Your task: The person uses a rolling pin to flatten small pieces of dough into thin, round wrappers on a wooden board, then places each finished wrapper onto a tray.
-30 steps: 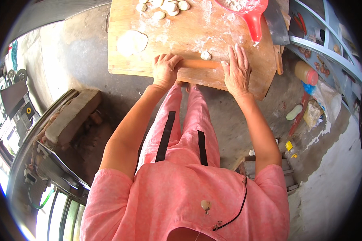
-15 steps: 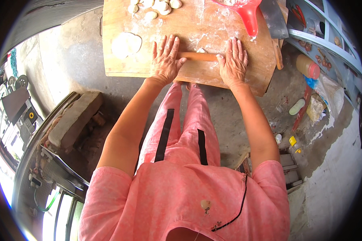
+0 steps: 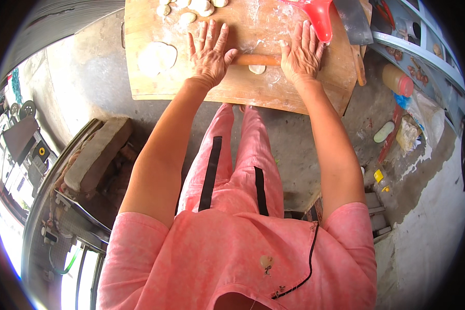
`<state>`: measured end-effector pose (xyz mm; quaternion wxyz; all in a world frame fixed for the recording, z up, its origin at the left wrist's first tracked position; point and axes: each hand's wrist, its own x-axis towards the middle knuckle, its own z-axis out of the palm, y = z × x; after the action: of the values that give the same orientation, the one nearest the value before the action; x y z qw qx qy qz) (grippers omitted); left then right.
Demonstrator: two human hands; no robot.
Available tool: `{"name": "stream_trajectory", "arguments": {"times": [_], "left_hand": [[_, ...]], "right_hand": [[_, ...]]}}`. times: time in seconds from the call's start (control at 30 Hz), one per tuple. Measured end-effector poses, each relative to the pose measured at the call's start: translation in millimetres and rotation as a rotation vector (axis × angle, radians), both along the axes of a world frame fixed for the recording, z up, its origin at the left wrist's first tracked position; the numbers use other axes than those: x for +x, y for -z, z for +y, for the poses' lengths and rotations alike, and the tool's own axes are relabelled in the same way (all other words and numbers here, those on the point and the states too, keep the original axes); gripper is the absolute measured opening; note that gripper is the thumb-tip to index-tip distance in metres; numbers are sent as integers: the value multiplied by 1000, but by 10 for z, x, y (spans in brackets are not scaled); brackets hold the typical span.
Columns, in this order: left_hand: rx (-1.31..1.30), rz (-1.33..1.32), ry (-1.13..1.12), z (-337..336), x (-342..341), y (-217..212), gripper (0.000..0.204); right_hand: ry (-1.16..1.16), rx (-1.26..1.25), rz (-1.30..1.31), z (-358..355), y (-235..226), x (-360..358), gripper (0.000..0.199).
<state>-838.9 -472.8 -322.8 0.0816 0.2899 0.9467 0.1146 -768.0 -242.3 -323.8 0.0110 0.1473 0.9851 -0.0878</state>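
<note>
Overhead view of a person seated before a floured wooden board (image 3: 155, 88). The left hand (image 3: 209, 51) and right hand (image 3: 300, 54) lie palm-down on the two ends of a wooden rolling pin (image 3: 257, 59), whose bare middle shows between them; the fingers of both hands are stretched out flat and slightly spread, pressing on the pin rather than wrapped around it. A small piece of dough (image 3: 257, 69) lies on the board just under the pin's near edge, between the hands. A flattened round wrapper (image 3: 157, 57) rests near the board's left side, well apart from the left hand. Small dough lumps (image 3: 187, 17) are scattered along the far edge. A red scoop (image 3: 319, 18) sits just beyond the right hand, with a cleaver blade (image 3: 354, 23) beside it.
</note>
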Motion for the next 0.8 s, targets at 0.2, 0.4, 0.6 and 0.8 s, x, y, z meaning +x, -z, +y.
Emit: {"name": "stream_trajectory", "arguments": {"times": [0.2,0.4,0.6,0.8], "left_hand": [[-63,-92,78,-215,525,-193,72],[-53,-182,65,-305,822,-248,73],[-32,-123,62,-231,603,-224,72],[-9,-34,30,-118,287,-94,72]], "right_hand": [[-38,-72,-82,-162,-205,489,72],[-64,-72,-143,-220,-275,696,73],[-51,-69,-109,-161,-193,495,69],[-14,-28,-53,-58,-7,99,70]]}}
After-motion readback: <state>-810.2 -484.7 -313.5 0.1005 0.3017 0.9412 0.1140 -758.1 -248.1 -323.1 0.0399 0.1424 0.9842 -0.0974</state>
